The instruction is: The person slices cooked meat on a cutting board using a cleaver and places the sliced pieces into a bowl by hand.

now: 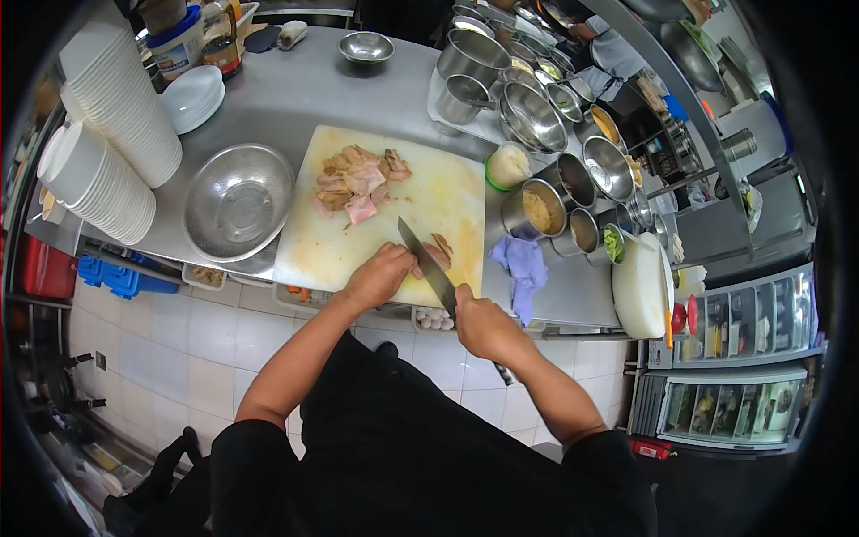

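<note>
On a white cutting board my right hand grips a large kitchen knife, its blade slanting up and to the left. The blade lies against a piece of browned meat near the board's front right. My left hand is closed, fingertips curled on the meat just left of the blade; the fingers partly hide what they press. Further back on the board is a pile of cut meat, brown and pale pink. A metal bowl stands left of the board.
Tall stacks of white containers stand at the left. Metal pots and bowls crowd the back right, some holding food. A purple cloth lies right of the board, by the counter's front edge. Another person is at the far right.
</note>
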Demonstrator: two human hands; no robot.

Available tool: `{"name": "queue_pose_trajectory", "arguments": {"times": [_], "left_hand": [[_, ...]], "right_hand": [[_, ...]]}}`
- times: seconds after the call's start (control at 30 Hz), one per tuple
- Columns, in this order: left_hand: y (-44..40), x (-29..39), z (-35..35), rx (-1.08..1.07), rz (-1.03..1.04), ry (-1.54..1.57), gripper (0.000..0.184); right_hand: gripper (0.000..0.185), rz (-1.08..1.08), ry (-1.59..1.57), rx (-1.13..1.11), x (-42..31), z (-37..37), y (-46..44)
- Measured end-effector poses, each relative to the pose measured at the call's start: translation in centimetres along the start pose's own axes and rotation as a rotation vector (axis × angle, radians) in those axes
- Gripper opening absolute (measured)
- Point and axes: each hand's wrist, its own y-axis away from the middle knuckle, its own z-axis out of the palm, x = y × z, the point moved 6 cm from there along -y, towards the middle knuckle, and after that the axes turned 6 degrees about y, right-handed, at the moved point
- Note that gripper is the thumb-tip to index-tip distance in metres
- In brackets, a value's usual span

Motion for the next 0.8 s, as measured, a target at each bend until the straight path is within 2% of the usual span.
{"name": "queue_pose_trajectory", "arguments": {"times": [0.2,0.33,0.5,0.8], "left_hand": [[0.1,-0.1,0.1,0.017,0.015,-0.03,0.009],[-0.1,0.2,-0.1,0.031,0.017,0.02,0.009],[0.1,-0.3,0.1,0.049,0.009,0.011,0.006],[0.0,-0.4,0.0,0.04,0.009,0.033,0.005]], "right_hand": [[0.024,0.034,-0.029,0.132,0.6,3.8,-2.6],[0.021,0.036,-0.045,0.049,0.0,0.6,-0.4],[0.02,0.071,-0.066,0.119,-0.1,3.6,-1.8],[0.024,0.041,-0.072,0.054,0.0,1.3,-0.1]]}}
